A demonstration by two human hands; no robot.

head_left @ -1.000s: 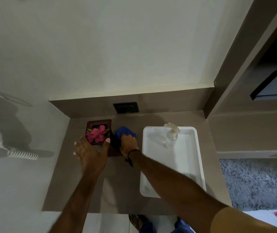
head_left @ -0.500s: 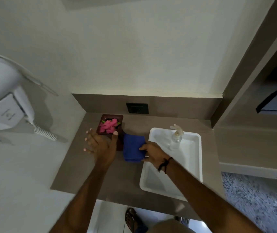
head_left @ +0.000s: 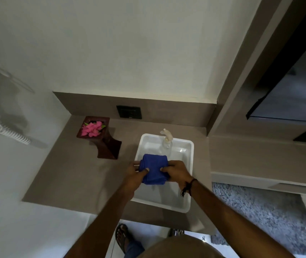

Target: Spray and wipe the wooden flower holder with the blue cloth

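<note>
While both hands grip the cloth (head_left: 154, 169) over the near-left part of the white tray (head_left: 191, 161), I judge the wiping to be over or nearly so. My left hand (head_left: 133, 174) pinches the cloth's left edge with thumb and fingers, my right hand (head_left: 176, 173) clamps its right edge, and the blue bundle sits folded or bunched between them, above the tray floor; whether it touches the tray I cannot tell. Standing alone at the far left of the desk (head_left: 70, 175), well apart from either hand, is the holder (head_left: 107, 146), upright, with pink flowers (head_left: 92, 128) in its top. No wetness or streaks on the wood are clear enough to read, so I cannot confirm how clean it is. At the far end of the tray stands the spray bottle (head_left: 166, 143), untouched. What seems left is setting the cloth down in the tray, unless another pass on the holder is wanted.
</note>
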